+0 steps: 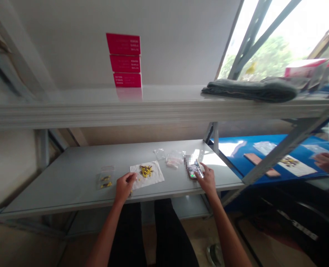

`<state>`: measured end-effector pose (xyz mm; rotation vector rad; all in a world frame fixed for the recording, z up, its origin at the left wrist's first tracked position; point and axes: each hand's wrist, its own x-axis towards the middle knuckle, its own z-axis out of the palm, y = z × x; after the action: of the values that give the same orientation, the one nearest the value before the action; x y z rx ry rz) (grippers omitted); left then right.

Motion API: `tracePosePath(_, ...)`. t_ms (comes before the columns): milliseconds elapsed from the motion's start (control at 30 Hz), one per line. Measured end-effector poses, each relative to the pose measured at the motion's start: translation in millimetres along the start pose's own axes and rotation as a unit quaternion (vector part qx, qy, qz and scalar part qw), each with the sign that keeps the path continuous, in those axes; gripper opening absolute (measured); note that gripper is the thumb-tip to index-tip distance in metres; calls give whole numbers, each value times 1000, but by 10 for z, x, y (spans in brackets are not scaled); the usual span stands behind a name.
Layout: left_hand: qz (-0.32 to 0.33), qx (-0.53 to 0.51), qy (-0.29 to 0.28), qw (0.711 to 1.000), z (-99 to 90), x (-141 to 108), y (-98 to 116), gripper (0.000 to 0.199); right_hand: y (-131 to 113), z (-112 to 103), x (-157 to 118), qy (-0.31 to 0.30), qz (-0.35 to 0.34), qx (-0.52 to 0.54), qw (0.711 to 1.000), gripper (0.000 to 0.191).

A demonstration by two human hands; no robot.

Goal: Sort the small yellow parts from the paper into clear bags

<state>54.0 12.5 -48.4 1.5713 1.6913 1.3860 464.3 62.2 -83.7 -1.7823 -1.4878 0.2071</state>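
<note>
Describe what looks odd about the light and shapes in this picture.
In the head view, the window is blown out to white, glare streaks the grey shelf beside the phone, a pixelated patch sits next to it, and wide-angle distortion bows the upper shelf.

maybe a phone (pixel 194 171), partly pixelated

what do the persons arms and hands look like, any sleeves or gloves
The left arm and right arm are bare, with no sleeves in view. The left hand and right hand wear no gloves, and no watch or ring shows. Below them are black trousers.
</note>
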Motion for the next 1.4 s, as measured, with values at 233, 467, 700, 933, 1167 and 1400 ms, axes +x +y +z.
tracePosePath(233,2,3,-13,1000,-5,0,-7,39,-90,-6,107,3,70,18,997,62)
tracePosePath(467,-2,-24,-2,1000,-62,-5,50,43,-211,-14,116,-5,71,-73,995,60)
tracePosePath(700,119,-17,-116,986,36,43,80,35,-385,54,109,6,76,-166,983,73)
tracePosePath(933,185,94,-153,966,135,37,18,25,-399,109,94,28,84,-157,984,73)
tracePosePath(1167,170,68,-121,976,126,33,43,23,-381,15,6,139,64,-35,988,47)
tracePosePath(1400,18,-12,-6,1000,0,30,-25,41,-1067,195,-386,68,-154,-34,985,27)
